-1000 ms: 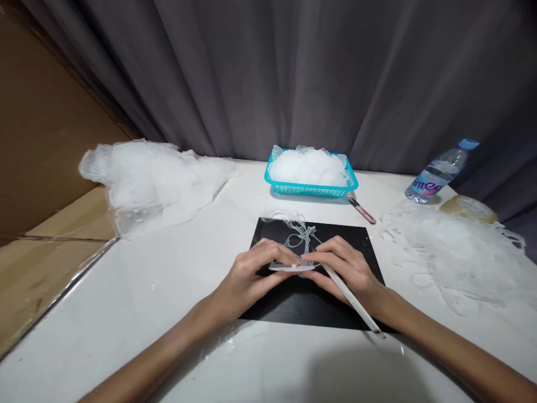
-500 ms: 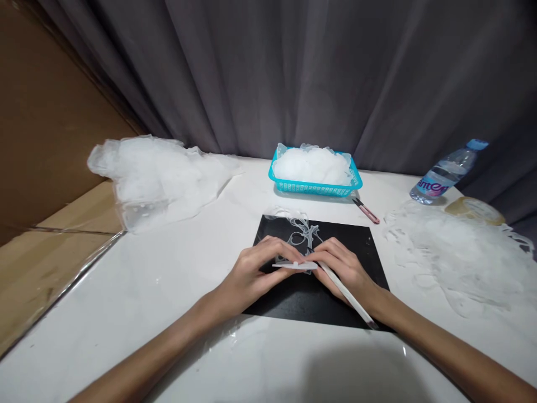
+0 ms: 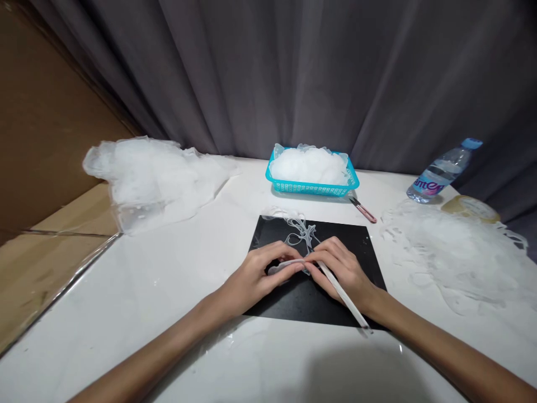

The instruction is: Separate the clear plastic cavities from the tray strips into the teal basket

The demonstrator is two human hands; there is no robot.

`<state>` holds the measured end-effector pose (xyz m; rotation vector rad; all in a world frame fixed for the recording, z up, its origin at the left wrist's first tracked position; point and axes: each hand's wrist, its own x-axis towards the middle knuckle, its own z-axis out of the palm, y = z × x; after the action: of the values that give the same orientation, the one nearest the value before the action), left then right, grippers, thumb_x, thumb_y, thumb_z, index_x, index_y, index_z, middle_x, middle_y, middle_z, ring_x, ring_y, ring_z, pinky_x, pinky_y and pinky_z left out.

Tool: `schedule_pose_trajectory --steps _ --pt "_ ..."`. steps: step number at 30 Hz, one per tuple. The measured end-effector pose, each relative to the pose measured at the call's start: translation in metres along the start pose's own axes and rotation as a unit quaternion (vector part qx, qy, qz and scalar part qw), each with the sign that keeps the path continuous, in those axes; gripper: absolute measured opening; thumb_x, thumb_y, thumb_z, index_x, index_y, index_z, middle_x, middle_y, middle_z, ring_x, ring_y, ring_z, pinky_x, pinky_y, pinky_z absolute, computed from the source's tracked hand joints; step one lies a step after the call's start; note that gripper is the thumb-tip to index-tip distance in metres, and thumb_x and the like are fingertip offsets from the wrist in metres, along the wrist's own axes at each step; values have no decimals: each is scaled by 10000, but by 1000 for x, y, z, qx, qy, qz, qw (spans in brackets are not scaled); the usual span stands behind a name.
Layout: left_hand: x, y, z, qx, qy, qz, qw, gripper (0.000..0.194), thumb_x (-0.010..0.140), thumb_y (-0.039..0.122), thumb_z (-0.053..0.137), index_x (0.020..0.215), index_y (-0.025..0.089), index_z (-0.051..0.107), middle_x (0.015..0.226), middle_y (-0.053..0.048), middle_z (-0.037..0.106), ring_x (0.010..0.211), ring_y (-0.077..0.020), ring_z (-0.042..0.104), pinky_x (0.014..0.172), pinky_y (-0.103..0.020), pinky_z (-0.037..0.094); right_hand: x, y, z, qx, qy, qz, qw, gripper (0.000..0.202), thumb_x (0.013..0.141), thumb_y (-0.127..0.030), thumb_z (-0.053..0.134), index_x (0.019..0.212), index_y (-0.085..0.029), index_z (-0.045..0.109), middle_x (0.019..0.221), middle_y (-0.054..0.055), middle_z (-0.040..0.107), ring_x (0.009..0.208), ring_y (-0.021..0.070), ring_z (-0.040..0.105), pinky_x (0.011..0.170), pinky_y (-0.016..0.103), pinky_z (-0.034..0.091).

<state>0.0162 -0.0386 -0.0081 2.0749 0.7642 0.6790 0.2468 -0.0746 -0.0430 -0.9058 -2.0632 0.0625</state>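
My left hand (image 3: 266, 271) pinches a thin, translucent white flat piece (image 3: 285, 265) between thumb and fingers, above the black mat (image 3: 277, 302). My right hand (image 3: 342, 268) is closed around a slim white-handled tool (image 3: 346, 294), whose rear end points toward me. Its working tip is mostly hidden by the fingers. The fingertips of my right hand meet the right end of the translucent piece. Just beyond both hands, a tangle of thin translucent trimmings (image 3: 302, 229) lies on the mat.
A turquoise basket (image 3: 312, 189) heaped with white pieces stands at the back, pink-handled snips (image 3: 363, 210) beside it. Translucent white piles lie left (image 3: 155, 184) and right (image 3: 457, 257). A water bottle (image 3: 440, 174) and a tape roll (image 3: 472, 208) are at the back right.
The translucent piece has turned in my left hand, showing more of its flat side. Both hands stay together over the mat. The view has shifted slightly.
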Motion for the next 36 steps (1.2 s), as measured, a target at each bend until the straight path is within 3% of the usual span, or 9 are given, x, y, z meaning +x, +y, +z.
schedule_pose_trajectory --steps 7,15,20,24,28,32,36 --pt "1 1 1 -10 29 -21 999 149 1030 316 630 999 201 720 946 -10 734 872 -147 683 820 -256 503 4 -5 -1 -53 13 -21 998 85 960 -96 616 956 -179 634 836 65 632 775 191 559 686 316 519" --pt "3 5 5 -83 57 -109 989 239 1014 403 627 924 188 681 831 -1 684 735 -139 614 610 -231 448 2 -4 1 -85 -5 -24 996 128 960 -98 584 905 -206 626 807 40 622 757 186 575 678 325 528" --pt "6 5 4 -155 47 -121 979 227 1017 403 618 962 184 642 844 6 634 746 -125 577 653 -229 446 2 -2 -1 -27 3 12 1000 93 977 -164 630 1067 -185 635 908 70 645 838 205 586 740 351 543" --pt "8 -1 2 -223 49 -126 965 224 1011 412 630 980 190 610 797 25 594 680 -110 549 609 -214 435 2 -2 -4 20 -16 54 998 340 952 -267 703 1264 -196 588 1018 91 640 946 246 590 823 418 555" --pt "8 -6 3 -285 41 -148 946 244 1009 439 631 1010 204 568 820 15 662 647 -109 585 579 -208 448 1 -2 -4 32 11 78 996 443 938 -264 722 1342 -225 545 1101 103 628 1022 264 600 880 456 555" --pt "8 -7 5 -314 38 -165 934 306 919 406 759 1016 207 547 849 6 693 685 -123 642 604 -210 485 1 -2 -4 41 34 90 995 367 944 -196 692 1286 -230 565 1076 93 629 996 253 605 850 432 552" --pt "8 -7 5 -297 51 -161 940 362 818 324 861 980 197 562 788 43 630 642 -92 586 573 -181 460 1 -2 -5 44 87 105 990 167 946 -128 639 1077 -218 587 938 53 582 862 209 588 755 370 530"
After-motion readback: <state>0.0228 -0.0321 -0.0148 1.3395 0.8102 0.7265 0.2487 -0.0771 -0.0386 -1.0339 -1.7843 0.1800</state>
